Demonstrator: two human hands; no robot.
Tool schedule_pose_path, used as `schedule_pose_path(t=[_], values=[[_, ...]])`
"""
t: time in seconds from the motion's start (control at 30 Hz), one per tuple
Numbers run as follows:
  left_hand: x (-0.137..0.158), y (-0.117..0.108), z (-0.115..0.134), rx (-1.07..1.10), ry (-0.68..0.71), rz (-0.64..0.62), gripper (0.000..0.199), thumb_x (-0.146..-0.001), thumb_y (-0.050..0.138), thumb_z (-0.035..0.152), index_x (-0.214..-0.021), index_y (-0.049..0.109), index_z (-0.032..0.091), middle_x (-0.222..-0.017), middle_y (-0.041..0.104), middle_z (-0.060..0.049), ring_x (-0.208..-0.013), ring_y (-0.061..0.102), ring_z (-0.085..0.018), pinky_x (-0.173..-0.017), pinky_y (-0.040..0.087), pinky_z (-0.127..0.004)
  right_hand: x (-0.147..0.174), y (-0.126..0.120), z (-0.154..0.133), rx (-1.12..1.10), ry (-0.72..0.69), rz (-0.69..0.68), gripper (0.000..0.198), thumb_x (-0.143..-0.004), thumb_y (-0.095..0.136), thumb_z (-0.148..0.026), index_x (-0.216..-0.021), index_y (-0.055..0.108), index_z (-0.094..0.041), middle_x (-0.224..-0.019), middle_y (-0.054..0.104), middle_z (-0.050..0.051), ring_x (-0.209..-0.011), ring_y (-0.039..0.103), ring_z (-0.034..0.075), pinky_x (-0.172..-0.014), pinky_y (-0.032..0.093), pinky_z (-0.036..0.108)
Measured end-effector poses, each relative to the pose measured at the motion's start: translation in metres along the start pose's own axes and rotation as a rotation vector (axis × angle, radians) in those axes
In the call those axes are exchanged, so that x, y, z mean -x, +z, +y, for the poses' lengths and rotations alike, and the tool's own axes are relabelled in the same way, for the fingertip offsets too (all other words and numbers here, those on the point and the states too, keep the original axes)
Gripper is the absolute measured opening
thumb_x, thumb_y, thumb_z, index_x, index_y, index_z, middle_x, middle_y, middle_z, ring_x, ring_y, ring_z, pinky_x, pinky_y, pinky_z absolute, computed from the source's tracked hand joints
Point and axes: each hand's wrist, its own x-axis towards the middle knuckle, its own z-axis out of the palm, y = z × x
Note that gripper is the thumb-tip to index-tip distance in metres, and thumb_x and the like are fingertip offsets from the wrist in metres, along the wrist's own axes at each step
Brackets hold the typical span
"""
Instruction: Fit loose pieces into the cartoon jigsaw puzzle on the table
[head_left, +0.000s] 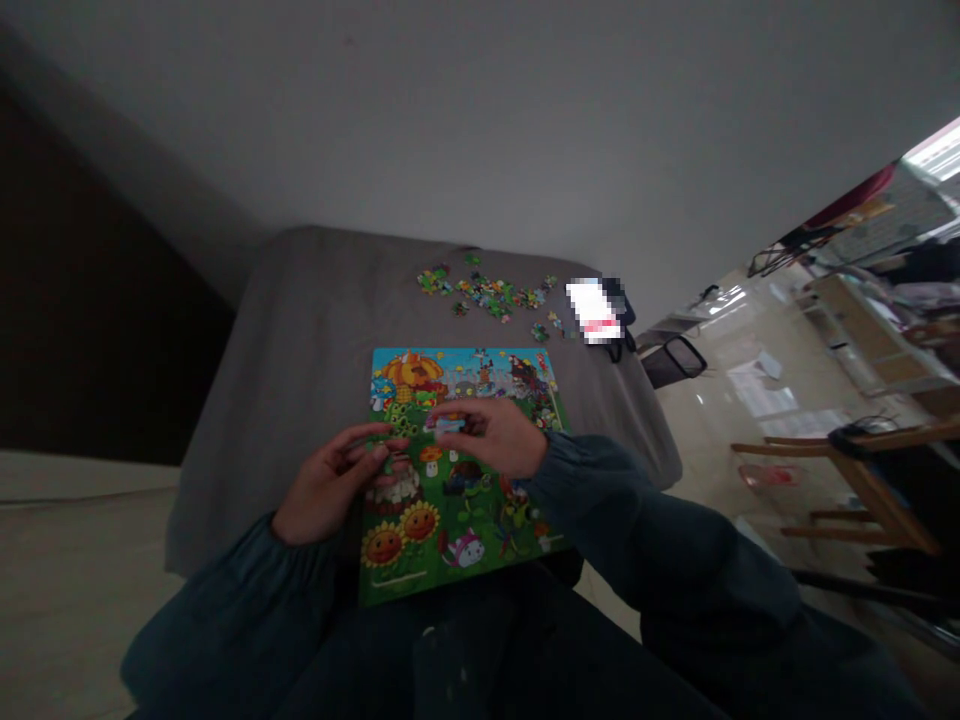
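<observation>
A colourful jigsaw puzzle board (466, 510) of cartoon plants, with sunflowers at its lower left, lies on the grey cloth in front of me. Over its upper middle, my right hand (491, 435) pinches what looks like a small light-coloured puzzle piece (450, 425) between thumb and fingers. My left hand (337, 475) is at the board's left side, its fingers stretched out and apart over the picture. Both hands cover parts of the board, so its surface beneath them is hidden.
Loose puzzle pieces (495, 295) are scattered beyond the board on the grey-covered table (300, 330). A phone with a bright, blurred-out screen (594, 312) lies at the back right, beside a dark object. A wall rises behind; a wooden chair (862, 480) stands at the right.
</observation>
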Motion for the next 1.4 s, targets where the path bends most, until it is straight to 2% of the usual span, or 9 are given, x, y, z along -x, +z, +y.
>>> schedule_pose_path(t=[0.1,0.17,0.33,0.43,0.53,0.8,0.97,1.17,1.4], values=[[-0.001,0.000,0.000,0.009,0.007,0.024,0.071,-0.062,0.096,0.059,-0.115,0.068,0.022,-0.114,0.083,-0.011,-0.091,0.082,-0.025,-0.078,0.070,-0.032,0.010,-0.020,0.015,-0.015,0.062,0.053,0.043,-0.089,0.080,-0.041,-0.129,0.074,-0.025,-0.062,0.055,-0.007,-0.056,0.049,0.014,-0.054,0.041,0.025],[-0.001,-0.001,0.001,-0.011,0.000,0.017,0.072,-0.062,0.095,0.061,-0.116,0.068,0.022,-0.116,0.082,-0.012,-0.092,0.082,-0.027,-0.079,0.071,-0.036,0.013,-0.031,0.022,0.093,0.037,0.094,0.044,-0.091,0.079,-0.043,-0.131,0.073,-0.027,-0.065,0.060,-0.005,-0.058,0.055,0.016,-0.058,0.047,0.028],[-0.001,0.000,0.005,-0.037,-0.001,0.024,0.073,-0.060,0.095,0.062,-0.115,0.069,0.021,-0.112,0.083,-0.012,-0.092,0.081,-0.028,-0.081,0.071,-0.037,-0.014,-0.054,0.034,0.550,-0.035,0.147,0.040,-0.099,0.071,-0.035,-0.137,0.069,-0.022,-0.107,0.078,0.008,-0.091,0.071,0.021,-0.092,0.055,0.037],[0.000,0.002,0.007,-0.023,-0.005,0.033,0.073,-0.057,0.097,0.061,-0.112,0.070,0.021,-0.109,0.083,-0.010,-0.091,0.082,-0.028,-0.080,0.071,-0.037,-0.043,-0.062,0.038,0.611,-0.057,0.123,0.038,-0.098,0.073,-0.031,-0.135,0.070,-0.021,-0.128,0.074,0.013,-0.119,0.067,0.025,-0.110,0.048,0.042],[0.000,0.002,0.006,-0.001,-0.006,0.045,0.073,-0.056,0.098,0.060,-0.111,0.070,0.021,-0.108,0.084,-0.009,-0.087,0.082,-0.026,-0.076,0.071,-0.035,-0.061,-0.064,0.042,0.648,-0.076,0.068,0.037,-0.097,0.074,-0.029,-0.133,0.070,-0.021,-0.135,0.072,0.013,-0.128,0.064,0.025,-0.115,0.045,0.041],[0.000,0.002,0.005,0.040,-0.024,0.048,0.069,-0.057,0.098,0.058,-0.108,0.070,0.021,-0.104,0.084,-0.008,-0.082,0.081,-0.021,-0.073,0.069,-0.028,-0.061,-0.056,0.051,0.686,-0.054,0.034,0.038,-0.104,0.064,-0.034,-0.138,0.066,-0.015,-0.142,0.068,0.020,-0.132,0.064,0.031,-0.115,0.046,0.049],[0.000,0.004,0.007,0.028,-0.025,0.054,0.069,-0.056,0.098,0.059,-0.107,0.070,0.022,-0.103,0.084,-0.007,-0.084,0.081,-0.023,-0.076,0.070,-0.031,-0.060,-0.058,0.050,0.662,-0.094,0.053,0.038,-0.102,0.067,-0.031,-0.139,0.067,-0.021,-0.149,0.064,0.014,-0.136,0.061,0.026,-0.118,0.045,0.044],[0.002,0.004,0.006,0.011,-0.026,0.045,0.070,-0.057,0.097,0.061,-0.109,0.069,0.022,-0.107,0.084,-0.008,-0.083,0.081,-0.023,-0.080,0.071,-0.036,-0.035,-0.072,0.038,0.572,-0.211,0.103,0.043,-0.098,0.074,-0.034,-0.139,0.069,-0.023,-0.114,0.076,0.010,-0.105,0.069,0.023,-0.100,0.054,0.042],[0.002,0.005,0.008,0.033,-0.051,0.070,0.070,-0.054,0.099,0.060,-0.105,0.071,0.022,-0.105,0.084,-0.009,-0.082,0.080,-0.021,-0.075,0.070,-0.030,0.009,-0.100,0.029,0.414,-0.240,0.089,0.032,-0.106,0.058,-0.030,-0.132,0.075,-0.023,-0.098,0.076,0.006,-0.083,0.064,0.016,-0.080,0.052,0.032]])
